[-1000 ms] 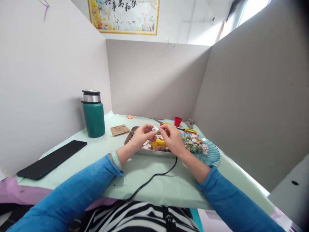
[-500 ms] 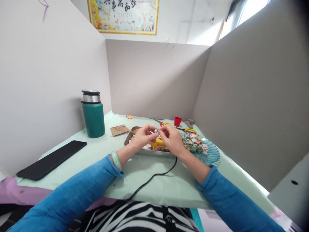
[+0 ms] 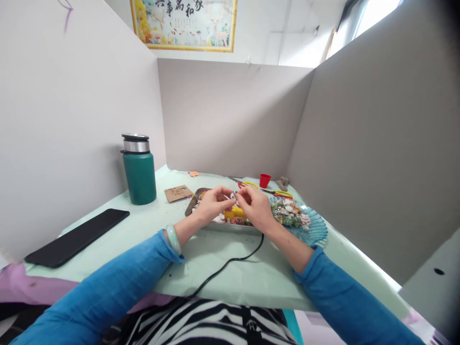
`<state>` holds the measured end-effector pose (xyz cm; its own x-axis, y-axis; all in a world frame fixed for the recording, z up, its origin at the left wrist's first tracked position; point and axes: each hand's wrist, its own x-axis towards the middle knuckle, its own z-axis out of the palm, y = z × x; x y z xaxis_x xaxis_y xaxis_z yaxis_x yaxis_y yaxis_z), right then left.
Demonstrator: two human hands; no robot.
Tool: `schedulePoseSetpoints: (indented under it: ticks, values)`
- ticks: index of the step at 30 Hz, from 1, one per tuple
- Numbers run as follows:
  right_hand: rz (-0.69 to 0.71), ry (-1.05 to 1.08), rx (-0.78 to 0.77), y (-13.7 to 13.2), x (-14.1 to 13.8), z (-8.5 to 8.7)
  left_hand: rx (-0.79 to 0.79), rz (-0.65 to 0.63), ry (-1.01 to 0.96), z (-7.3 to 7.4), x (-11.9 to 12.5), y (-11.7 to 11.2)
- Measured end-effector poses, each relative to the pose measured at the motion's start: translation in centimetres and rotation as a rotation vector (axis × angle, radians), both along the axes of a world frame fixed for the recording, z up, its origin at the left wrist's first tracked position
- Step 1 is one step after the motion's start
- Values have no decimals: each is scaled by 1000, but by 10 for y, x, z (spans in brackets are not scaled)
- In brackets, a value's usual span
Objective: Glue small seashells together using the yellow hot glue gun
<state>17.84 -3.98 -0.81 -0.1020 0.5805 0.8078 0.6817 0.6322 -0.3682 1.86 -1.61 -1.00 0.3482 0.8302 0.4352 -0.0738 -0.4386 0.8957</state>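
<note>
Whitish small piece (image 3: 233,195) sits near the frame's centre, in the pinching grip of left hand (image 3: 212,205) and right hand (image 3: 258,209) fingertips. At lower left lies a black slab (image 3: 77,238), then a green bottle (image 3: 140,177) and brown card (image 3: 178,193). Both hands partly block a metal tray (image 3: 233,227) holding pale bits (image 3: 218,218) and a yellow object (image 3: 235,212); right of centre, a blue plate (image 3: 318,225) carries mixed trinkets (image 3: 289,213).

My left hand (image 3: 214,203) and right hand (image 3: 257,206) pinch a pale piece (image 3: 233,195). Near the table's (image 3: 258,282) far edge stands a red cup (image 3: 265,181).
</note>
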Motion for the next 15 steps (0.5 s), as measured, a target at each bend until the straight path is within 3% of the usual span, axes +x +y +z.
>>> schedulePoseSetpoints:
  ticks: [15]
  values:
    - [11, 51, -15, -3, 0, 3, -106, -30, -66, 7, 1, -8]
